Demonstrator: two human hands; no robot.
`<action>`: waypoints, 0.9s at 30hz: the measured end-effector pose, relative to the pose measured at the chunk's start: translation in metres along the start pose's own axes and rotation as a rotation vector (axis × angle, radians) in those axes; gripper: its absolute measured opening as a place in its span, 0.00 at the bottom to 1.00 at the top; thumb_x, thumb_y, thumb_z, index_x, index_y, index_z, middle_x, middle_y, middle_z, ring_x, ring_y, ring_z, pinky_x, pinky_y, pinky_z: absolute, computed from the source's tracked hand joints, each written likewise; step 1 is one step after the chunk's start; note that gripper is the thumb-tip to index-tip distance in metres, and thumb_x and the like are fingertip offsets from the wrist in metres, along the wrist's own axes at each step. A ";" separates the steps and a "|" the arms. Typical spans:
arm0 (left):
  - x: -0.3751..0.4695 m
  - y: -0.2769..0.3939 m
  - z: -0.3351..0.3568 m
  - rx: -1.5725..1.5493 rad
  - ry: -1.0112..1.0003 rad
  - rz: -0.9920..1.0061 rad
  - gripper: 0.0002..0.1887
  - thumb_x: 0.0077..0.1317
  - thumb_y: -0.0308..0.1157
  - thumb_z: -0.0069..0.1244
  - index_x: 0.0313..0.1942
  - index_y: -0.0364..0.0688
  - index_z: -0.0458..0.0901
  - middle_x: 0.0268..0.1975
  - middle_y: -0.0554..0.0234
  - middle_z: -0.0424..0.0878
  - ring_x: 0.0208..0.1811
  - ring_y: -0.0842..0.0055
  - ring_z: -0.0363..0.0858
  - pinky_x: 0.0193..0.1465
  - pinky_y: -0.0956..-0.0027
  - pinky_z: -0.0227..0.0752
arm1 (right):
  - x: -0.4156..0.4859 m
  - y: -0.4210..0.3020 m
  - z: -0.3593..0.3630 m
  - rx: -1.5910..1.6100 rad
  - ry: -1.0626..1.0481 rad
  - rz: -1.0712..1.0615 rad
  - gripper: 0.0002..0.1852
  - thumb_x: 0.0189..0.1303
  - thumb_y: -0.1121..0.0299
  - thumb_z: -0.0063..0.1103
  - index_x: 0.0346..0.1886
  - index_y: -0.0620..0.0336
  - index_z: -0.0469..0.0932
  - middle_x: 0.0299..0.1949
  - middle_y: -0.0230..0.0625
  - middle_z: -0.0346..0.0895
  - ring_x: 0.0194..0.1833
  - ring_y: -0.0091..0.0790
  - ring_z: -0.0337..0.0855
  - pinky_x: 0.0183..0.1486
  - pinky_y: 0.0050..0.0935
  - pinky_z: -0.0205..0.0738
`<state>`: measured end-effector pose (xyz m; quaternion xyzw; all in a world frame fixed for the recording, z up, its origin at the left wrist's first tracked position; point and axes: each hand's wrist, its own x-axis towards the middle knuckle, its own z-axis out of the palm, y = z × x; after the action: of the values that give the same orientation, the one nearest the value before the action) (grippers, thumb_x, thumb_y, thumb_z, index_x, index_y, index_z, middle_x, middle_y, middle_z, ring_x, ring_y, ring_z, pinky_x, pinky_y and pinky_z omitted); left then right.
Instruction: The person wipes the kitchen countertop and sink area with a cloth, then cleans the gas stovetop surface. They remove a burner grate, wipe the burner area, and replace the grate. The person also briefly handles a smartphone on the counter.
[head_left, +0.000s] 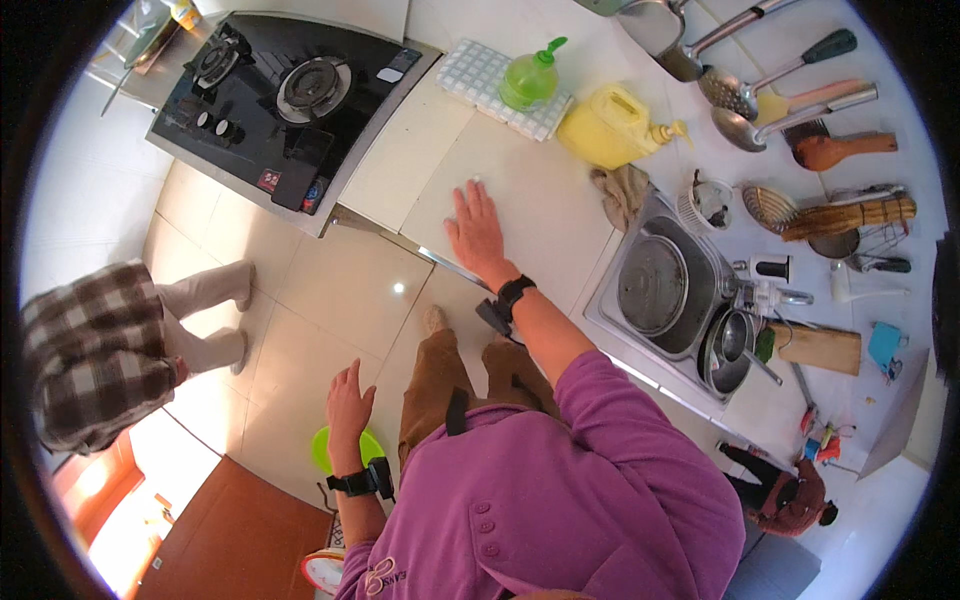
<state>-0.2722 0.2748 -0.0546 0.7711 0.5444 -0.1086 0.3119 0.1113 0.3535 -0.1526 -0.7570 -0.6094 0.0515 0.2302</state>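
Observation:
My right hand (478, 236) is spread palm-down over the white countertop (525, 202) and holds nothing. It looks to rest on the surface, between the gas stove and the sink. My left hand (349, 405) hangs beside my body, fingers extended and thumb apart, with nothing in it. Below that hand, partly covered by the forearm, a lime-green basin (371, 448) shows near the floor. Beyond my right hand lie a brown rag (621, 196) by the sink's corner and a yellow plastic jug (606, 129). A green pump bottle (529, 81) stands on a folded checked cloth (466, 69).
The black glass gas stove (259, 112) is at upper left, a dark phone-like slab (298, 180) on its edge. A steel sink (660, 240) holds pans. Ladles and skimmers (750, 97) hang along the wall. One person (97, 352) stands left, another (791, 495) lower right.

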 end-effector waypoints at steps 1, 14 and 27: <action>0.007 0.002 -0.003 0.003 0.006 0.034 0.34 0.62 0.35 0.59 0.68 0.43 0.67 0.61 0.49 0.75 0.63 0.55 0.72 0.63 0.54 0.69 | -0.009 -0.010 -0.005 0.013 0.015 -0.059 0.30 0.67 0.64 0.55 0.69 0.66 0.64 0.74 0.54 0.53 0.75 0.57 0.52 0.75 0.51 0.50; 0.069 0.051 -0.059 0.049 0.112 0.184 0.33 0.63 0.35 0.59 0.68 0.43 0.67 0.61 0.49 0.76 0.64 0.55 0.72 0.64 0.54 0.68 | -0.133 0.121 -0.088 -0.267 0.062 0.531 0.31 0.67 0.64 0.53 0.72 0.61 0.60 0.76 0.56 0.50 0.76 0.57 0.49 0.76 0.53 0.45; 0.065 0.016 -0.096 0.008 0.168 -0.070 0.34 0.63 0.35 0.58 0.69 0.42 0.65 0.61 0.44 0.75 0.64 0.52 0.71 0.65 0.54 0.68 | 0.006 0.093 -0.031 -0.135 0.112 0.283 0.32 0.68 0.59 0.53 0.71 0.67 0.62 0.75 0.60 0.51 0.76 0.61 0.48 0.76 0.54 0.45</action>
<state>-0.2490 0.3792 -0.0062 0.7592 0.5948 -0.0567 0.2581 0.2076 0.3364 -0.1616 -0.8508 -0.4847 0.0000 0.2030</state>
